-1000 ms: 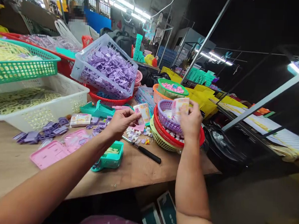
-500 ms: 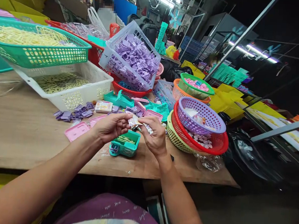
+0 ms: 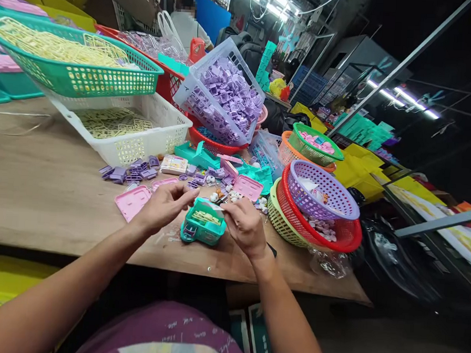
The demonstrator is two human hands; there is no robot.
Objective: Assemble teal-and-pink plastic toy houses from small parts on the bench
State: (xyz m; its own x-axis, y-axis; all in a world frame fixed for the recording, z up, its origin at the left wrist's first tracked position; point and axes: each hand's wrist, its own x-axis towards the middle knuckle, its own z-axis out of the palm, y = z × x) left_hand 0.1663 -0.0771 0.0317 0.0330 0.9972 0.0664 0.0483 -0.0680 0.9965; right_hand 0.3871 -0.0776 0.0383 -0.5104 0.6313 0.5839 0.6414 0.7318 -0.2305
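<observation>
My right hand (image 3: 243,225) pinches a small white slip (image 3: 212,206), perhaps a sticker sheet, over a teal plastic toy box (image 3: 203,233). Several pale yellow frame-like pieces (image 3: 205,217) lie inside that box, which rests on the table below both hands. To the left of the box is my left hand (image 3: 163,208), its thumb and forefinger drawn together at the tips; whatever is between them is too small to make out. Beneath the left wrist lies a pink plastic lid (image 3: 133,200).
Purple parts (image 3: 131,172) and small figures (image 3: 234,196) lie beyond the hands. Stacked round baskets (image 3: 354,233) stand at right. A white basket (image 3: 132,152) under a teal one (image 3: 110,80) is at left, beside a tilted crate (image 3: 218,125) of purple pieces. A person (image 3: 186,29) sits behind.
My hands have drawn apart from the white slip they both held. The slip stays in the right hand. The view has shifted slightly to the left.
</observation>
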